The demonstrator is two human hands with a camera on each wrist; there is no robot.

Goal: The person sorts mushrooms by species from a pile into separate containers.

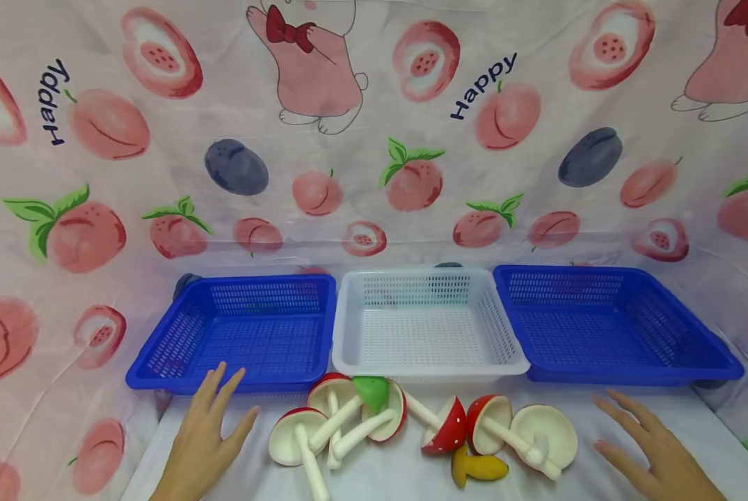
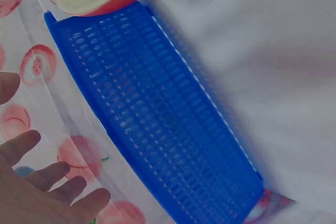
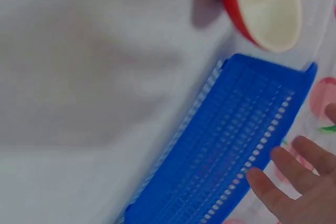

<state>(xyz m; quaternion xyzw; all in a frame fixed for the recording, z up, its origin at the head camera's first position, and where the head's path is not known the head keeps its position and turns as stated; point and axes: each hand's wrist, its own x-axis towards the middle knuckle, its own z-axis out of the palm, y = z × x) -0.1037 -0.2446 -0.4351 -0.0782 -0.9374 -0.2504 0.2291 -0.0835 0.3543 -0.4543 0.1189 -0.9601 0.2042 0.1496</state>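
Observation:
My left hand (image 1: 204, 431) hovers with spread fingers before the left blue basket (image 1: 229, 383), holding nothing. Right of it lies a heap of toy mushrooms: a green-capped mushroom (image 1: 371, 394) on top of several red-capped ones, including a red mushroom (image 1: 286, 445) nearest that hand. Farther right are a red mushroom with white dots (image 1: 447, 430), another red-capped mushroom (image 1: 481, 416), a small yellow mushroom (image 1: 485, 467) and a mushroom with its cream underside showing (image 1: 558, 428). Beside that last one, my right hand (image 1: 655, 445) is spread and holds nothing.
A white basket (image 1: 430, 370) stands between the left blue basket and the right blue basket (image 1: 637, 374), all in a row behind the mushrooms. Nothing lies in the three baskets. A fruit-printed cloth (image 1: 348, 153) hangs behind them, and a white cloth (image 1: 405, 480) covers the table.

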